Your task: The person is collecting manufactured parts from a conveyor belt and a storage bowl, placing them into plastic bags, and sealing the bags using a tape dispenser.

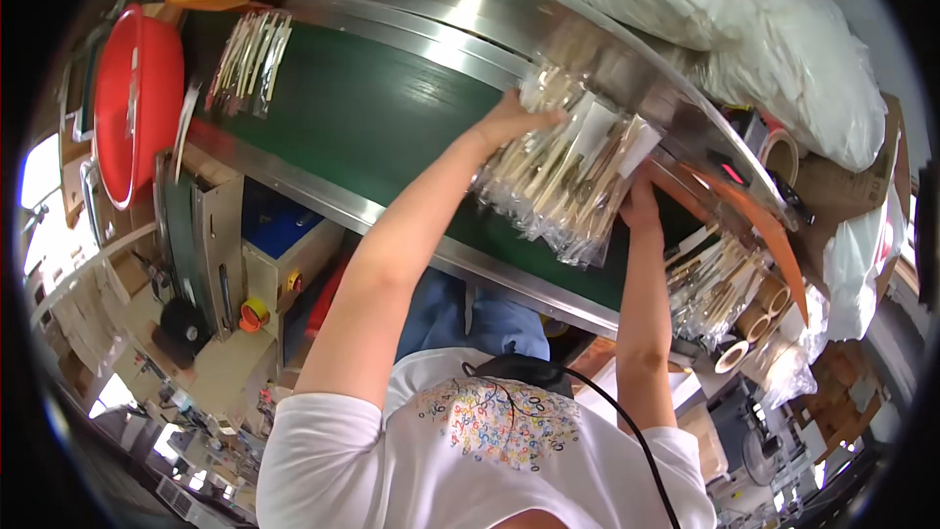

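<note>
Between my two hands is a wide bundle of clear plastic packets with thin, pale sticks in them, over the green belt. My left hand grips the bundle at its left end, thumb laid across the top. On the other end, my right hand is closed around the packets' edge, its fingers partly hidden behind them. White paper or card shows among the packets. More packets of sticks lie at the belt's far left, and another heap of packets sits right of my right forearm.
Metal rails border the belt. A red basin stands at the left end. Large white plastic bags lie at the back right, near an orange sheet and cardboard rolls. Yellow tape lies near a cabinet at left.
</note>
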A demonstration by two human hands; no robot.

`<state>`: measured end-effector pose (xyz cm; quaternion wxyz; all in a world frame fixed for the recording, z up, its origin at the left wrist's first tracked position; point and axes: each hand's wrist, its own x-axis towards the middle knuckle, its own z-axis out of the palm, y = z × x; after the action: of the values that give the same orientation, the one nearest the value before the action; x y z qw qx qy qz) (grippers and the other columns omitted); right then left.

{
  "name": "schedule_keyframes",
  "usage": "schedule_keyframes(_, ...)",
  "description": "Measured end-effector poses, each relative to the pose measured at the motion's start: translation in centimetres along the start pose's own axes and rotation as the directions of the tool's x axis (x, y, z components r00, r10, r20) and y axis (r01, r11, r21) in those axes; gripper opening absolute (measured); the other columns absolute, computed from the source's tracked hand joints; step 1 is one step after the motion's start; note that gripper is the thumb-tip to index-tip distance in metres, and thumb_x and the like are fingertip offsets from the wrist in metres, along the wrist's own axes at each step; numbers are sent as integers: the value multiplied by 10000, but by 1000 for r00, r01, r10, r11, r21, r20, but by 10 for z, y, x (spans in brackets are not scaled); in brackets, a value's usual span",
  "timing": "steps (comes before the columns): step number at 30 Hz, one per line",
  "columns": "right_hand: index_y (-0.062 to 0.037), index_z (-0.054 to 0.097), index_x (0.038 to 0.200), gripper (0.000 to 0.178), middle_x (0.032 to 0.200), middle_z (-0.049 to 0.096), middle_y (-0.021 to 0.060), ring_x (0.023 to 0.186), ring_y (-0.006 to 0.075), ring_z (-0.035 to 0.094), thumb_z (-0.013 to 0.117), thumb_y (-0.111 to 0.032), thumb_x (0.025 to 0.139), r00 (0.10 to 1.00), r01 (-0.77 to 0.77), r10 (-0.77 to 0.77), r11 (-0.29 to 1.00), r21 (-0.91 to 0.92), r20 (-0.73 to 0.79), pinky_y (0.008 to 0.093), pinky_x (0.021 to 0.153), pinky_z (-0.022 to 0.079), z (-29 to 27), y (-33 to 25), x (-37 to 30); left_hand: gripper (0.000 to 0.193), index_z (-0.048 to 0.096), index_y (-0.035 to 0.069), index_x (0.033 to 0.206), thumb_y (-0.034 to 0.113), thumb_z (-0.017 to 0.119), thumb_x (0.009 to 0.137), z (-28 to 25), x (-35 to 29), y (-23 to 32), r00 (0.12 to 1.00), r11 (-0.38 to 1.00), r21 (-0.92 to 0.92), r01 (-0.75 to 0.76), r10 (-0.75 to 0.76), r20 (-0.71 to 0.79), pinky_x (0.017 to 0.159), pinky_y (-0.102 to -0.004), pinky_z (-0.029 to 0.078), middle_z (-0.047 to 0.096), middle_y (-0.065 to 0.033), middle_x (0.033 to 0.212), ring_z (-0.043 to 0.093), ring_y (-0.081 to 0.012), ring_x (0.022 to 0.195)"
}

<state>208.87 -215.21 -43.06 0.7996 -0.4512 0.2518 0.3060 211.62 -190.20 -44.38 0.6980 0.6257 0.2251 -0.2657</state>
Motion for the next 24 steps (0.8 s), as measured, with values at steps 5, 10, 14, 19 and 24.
schedule_keyframes(5,-52,389,1278,573,1198,510,78,1068,195,513,462,-459,882,993,-105,102,993,48,51,323,901,427,12,38,-6,843,366,-18,1262,358,777,630,17,-50,-16,965,967,-252,-31,94,244,986,-308,326,500,-150,1207,459,-240,1136)
schedule_keyframes(10,-34,463,1225,504,1121,551,86,984,188,551,510,-378,859,961,-198,257,894,-401,99,317,828,465,83,100,-53,837,366,16,1291,308,789,630,-41,-165,-78,971,897,-391,-208,236,25,1007,-316,304,482,-137,1239,415,-241,1183)
schedule_keyframes(14,-41,436,1250,551,1144,534,102,999,245,538,526,-400,842,892,-340,446,765,-547,69,353,839,460,164,154,-65,884,313,24,1325,301,786,632,-98,-246,-135,888,857,-308,-413,303,-347,1043,-330,244,445,-155,1265,364,-263,1219)
schedule_keyframes(19,-22,442,1223,520,1064,544,88,926,206,542,556,-349,835,715,-6,638,414,-910,285,318,774,471,325,247,-96,954,298,1,1316,306,815,574,-169,-415,-176,646,475,-486,-733,266,-715,1040,-337,249,431,-191,1256,372,-273,1210)
schedule_keyframes(24,-23,449,1229,492,1064,546,70,899,168,550,561,-300,837,511,354,800,138,-925,315,318,763,470,503,407,-257,970,315,-25,1279,311,833,530,-210,-601,-249,18,466,-41,-884,-54,-998,993,-296,312,473,-148,1222,440,-233,1152)
